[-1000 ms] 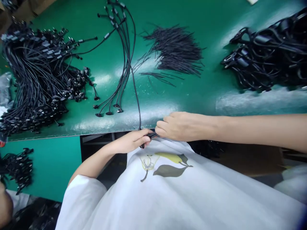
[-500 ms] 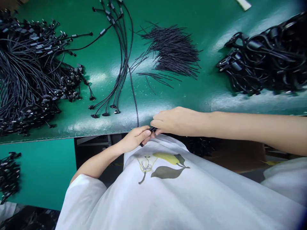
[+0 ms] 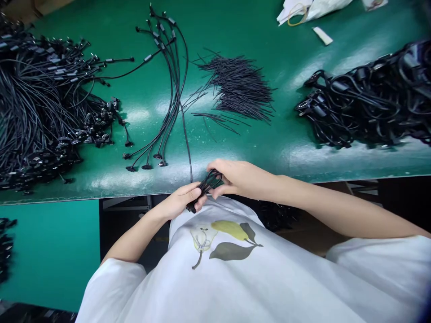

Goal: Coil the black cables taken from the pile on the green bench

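Observation:
A black cable [image 3: 209, 181] is gathered in loops at the table's front edge, in front of my shirt. My left hand [image 3: 183, 198] is closed on the lower end of the loops, where a dark connector end shows under the fingers. At the looped upper end, my right hand [image 3: 229, 178] curls its fingers and thumb around the loops, apparently touching them. One straight strand runs from my left hand up the table to several loose cables [image 3: 173, 85] with grey-sleeved ends. Beyond my right hand lies a pile of short black ties [image 3: 240, 87].
A big heap of straight cables [image 3: 30, 103] covers the table's left side. Coiled cable bundles [image 3: 363, 98] are piled at the right. White bags [image 3: 316, 11] and a small white piece [image 3: 322, 36] lie at the back right. A lower green surface [image 3: 57, 251] is at the left.
My right hand has opened its grip somewhat, and the cable's loops now show between both hands. The view has shifted, bringing the white bags at the back into sight.

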Demonstrator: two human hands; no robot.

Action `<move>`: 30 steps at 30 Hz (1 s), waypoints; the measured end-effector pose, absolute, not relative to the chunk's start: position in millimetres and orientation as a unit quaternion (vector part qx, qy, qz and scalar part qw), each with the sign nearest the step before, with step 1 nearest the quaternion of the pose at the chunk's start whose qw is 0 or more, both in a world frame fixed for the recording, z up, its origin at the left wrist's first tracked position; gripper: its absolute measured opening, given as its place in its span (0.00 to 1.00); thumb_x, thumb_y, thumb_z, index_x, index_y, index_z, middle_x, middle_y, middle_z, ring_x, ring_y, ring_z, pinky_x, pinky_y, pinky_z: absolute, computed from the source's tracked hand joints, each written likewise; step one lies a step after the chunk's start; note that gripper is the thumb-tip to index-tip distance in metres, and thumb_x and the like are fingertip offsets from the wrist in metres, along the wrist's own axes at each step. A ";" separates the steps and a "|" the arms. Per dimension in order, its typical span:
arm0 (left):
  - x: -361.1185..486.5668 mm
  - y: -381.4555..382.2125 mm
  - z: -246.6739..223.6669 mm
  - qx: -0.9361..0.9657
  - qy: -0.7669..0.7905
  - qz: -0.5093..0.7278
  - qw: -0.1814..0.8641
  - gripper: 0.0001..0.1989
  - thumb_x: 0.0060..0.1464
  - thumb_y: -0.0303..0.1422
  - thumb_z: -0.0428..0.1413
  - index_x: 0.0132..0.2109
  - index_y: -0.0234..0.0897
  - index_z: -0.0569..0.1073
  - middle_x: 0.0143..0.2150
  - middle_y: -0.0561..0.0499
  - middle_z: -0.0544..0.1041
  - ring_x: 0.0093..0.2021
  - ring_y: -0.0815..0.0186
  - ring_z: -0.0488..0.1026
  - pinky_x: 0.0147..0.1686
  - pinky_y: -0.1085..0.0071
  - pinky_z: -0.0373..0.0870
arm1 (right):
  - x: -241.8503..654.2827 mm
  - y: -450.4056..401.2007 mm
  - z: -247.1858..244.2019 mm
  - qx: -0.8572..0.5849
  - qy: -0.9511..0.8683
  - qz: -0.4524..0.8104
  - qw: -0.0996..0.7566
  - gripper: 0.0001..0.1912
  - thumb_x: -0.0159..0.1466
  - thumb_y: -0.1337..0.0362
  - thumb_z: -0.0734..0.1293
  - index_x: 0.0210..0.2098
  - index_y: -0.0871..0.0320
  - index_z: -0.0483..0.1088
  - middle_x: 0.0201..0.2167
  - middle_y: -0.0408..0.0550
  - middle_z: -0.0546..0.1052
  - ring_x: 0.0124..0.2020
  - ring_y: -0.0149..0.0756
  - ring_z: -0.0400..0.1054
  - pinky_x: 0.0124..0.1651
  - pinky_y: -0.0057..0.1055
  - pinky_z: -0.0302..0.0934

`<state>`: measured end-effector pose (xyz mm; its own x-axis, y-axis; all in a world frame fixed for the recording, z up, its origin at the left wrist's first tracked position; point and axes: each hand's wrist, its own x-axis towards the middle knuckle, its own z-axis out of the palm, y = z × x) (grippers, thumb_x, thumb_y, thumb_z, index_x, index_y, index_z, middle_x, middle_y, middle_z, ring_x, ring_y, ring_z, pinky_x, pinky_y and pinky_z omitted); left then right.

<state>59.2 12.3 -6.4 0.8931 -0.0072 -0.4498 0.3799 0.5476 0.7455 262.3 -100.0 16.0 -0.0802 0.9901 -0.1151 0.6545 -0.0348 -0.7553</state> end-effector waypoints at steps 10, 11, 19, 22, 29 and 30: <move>55.8 19.6 -10.7 0.536 0.195 -0.104 0.814 0.23 0.60 0.46 0.53 0.55 0.34 0.64 0.34 0.52 0.67 0.29 0.71 0.64 0.30 0.73 0.63 | 262.2 -98.0 6.1 -0.624 -0.676 0.343 0.191 0.11 0.67 0.56 0.63 0.40 0.59 0.65 0.31 0.46 0.74 0.28 0.34 0.66 0.29 0.27 0.49; 55.4 21.3 -9.9 0.557 0.192 -0.110 0.801 0.23 0.61 0.45 0.52 0.55 0.34 0.64 0.35 0.51 0.68 0.30 0.71 0.64 0.31 0.73 0.64 | 262.3 -97.8 3.3 -0.619 -0.674 0.352 0.197 0.12 0.67 0.55 0.63 0.40 0.58 0.65 0.31 0.46 0.74 0.28 0.33 0.65 0.29 0.26 0.49; 58.2 19.0 2.6 0.635 0.147 -0.160 0.741 0.20 0.63 0.48 0.47 0.44 0.34 0.69 0.32 0.52 0.66 0.30 0.70 0.63 0.34 0.71 0.63 | 261.6 -94.2 -10.3 -0.575 -0.698 0.328 0.271 0.15 0.68 0.53 0.62 0.35 0.58 0.70 0.32 0.45 0.75 0.32 0.33 0.68 0.34 0.27 0.53; 58.5 16.7 6.6 0.657 0.138 -0.173 0.721 0.20 0.64 0.48 0.45 0.42 0.35 0.68 0.33 0.51 0.68 0.32 0.69 0.65 0.36 0.71 0.64 | 261.4 -95.3 -10.3 -0.583 -0.719 0.303 0.226 0.15 0.67 0.53 0.63 0.33 0.59 0.69 0.29 0.45 0.75 0.29 0.33 0.67 0.31 0.27 0.51; 61.6 13.3 3.6 0.692 0.141 -0.174 0.686 0.18 0.65 0.46 0.44 0.42 0.36 0.67 0.29 0.53 0.67 0.30 0.68 0.64 0.35 0.71 0.63 | 257.2 -99.1 -11.1 -0.605 -0.754 0.209 0.147 0.22 0.66 0.45 0.61 0.33 0.59 0.69 0.27 0.46 0.74 0.26 0.34 0.66 0.27 0.28 0.43; 61.5 11.3 2.2 0.687 0.149 -0.165 0.692 0.18 0.65 0.46 0.44 0.44 0.36 0.67 0.29 0.54 0.66 0.29 0.69 0.62 0.34 0.71 0.62 | 255.8 -99.9 -11.5 -0.611 -0.755 0.191 0.142 0.23 0.66 0.45 0.60 0.33 0.60 0.69 0.27 0.47 0.74 0.26 0.34 0.66 0.26 0.28 0.41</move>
